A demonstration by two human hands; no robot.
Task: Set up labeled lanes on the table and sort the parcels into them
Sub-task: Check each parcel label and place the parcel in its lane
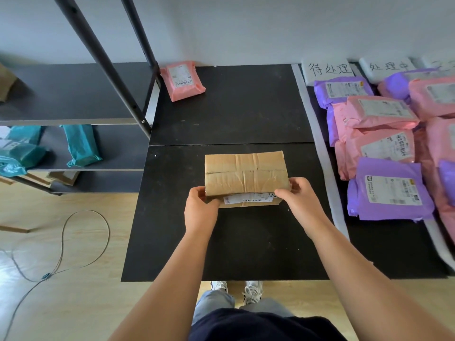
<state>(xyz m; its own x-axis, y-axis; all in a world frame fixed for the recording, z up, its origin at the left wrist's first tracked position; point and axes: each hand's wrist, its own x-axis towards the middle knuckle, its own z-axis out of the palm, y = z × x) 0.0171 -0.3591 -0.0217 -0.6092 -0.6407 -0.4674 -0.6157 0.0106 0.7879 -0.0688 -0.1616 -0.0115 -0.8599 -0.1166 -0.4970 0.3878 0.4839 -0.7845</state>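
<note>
Mid-sort, cardboard box (246, 175) is up
Left grip (200, 207) and right grip (298, 195) clasp its near corners; next it probably gets carried right, under a lane label (328, 68).

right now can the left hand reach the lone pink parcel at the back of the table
Probably, once free: the left hand grips the cardboard box, and only bare table lies before the pink parcel.
</note>
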